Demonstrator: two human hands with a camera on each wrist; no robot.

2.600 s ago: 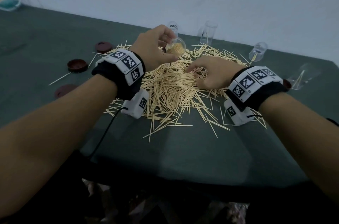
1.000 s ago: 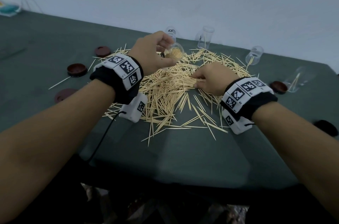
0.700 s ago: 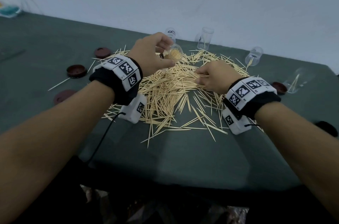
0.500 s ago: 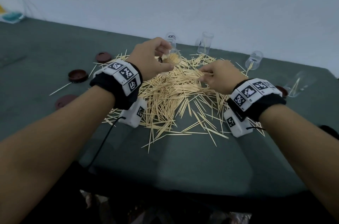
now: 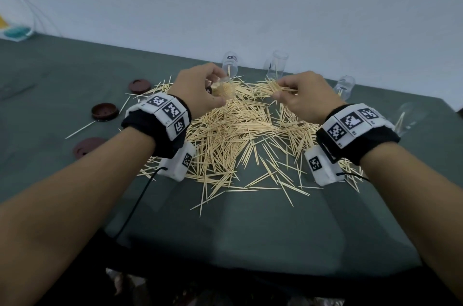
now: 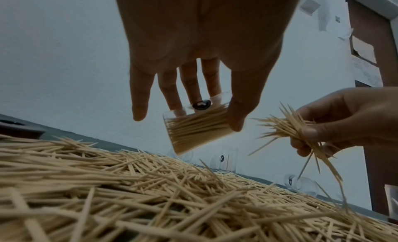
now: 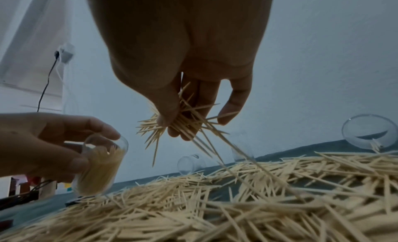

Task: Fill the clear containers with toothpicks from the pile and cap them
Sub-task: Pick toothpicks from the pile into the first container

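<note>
Above the toothpick pile (image 5: 240, 130), left hand (image 5: 198, 91) holds a near-full clear container (image 6: 193, 126); right hand (image 5: 305, 95) pinches a bundle (image 6: 290, 126). Light, stiff, splaying sticks: judged best gripped mid-length.

Pale bare wall (image 5: 250, 0) — dark green table (image 5: 250, 230)

Both forearms reach forward; left hand (image 5: 200, 90) and right hand (image 5: 304, 96) raised, fingers curled.
</note>
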